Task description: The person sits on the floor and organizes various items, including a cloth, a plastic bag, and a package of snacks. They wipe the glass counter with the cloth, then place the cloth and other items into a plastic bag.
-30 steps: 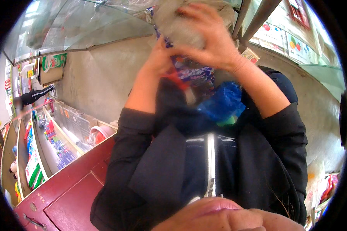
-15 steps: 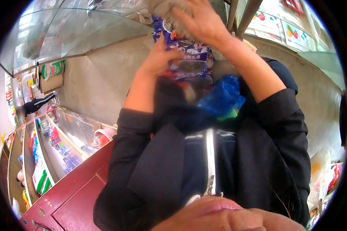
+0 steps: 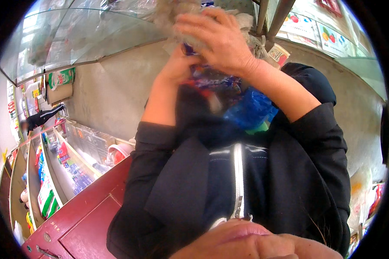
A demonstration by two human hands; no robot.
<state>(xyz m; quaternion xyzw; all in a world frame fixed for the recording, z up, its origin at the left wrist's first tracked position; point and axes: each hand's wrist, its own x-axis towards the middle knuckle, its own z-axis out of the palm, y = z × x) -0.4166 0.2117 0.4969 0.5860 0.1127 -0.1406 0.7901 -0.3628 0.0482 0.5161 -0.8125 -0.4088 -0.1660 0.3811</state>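
Apparently the left hand (image 3: pixel 175 67) grips a packet (image 3: pixel 220 81), the right hand (image 3: pixel 222 45) a rag (image 3: pixel 170 17); by the packet's near corner, a blue bag (image 3: pixel 250 111), contents unclear.

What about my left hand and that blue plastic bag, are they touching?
Apart. The head view shows a gap: the left hand is up and left of the blue plastic bag, with purple packaging visible between them.

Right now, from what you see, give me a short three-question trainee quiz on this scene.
1. Which hand sits higher in the picture, the left hand or the right hand?
2. True or false: the blue plastic bag is nearer the person's chest than the purple package.
3. Fill in: the cabinet at lower left is ____ in colour.

Key: 1. right hand; 2. true; 3. red.
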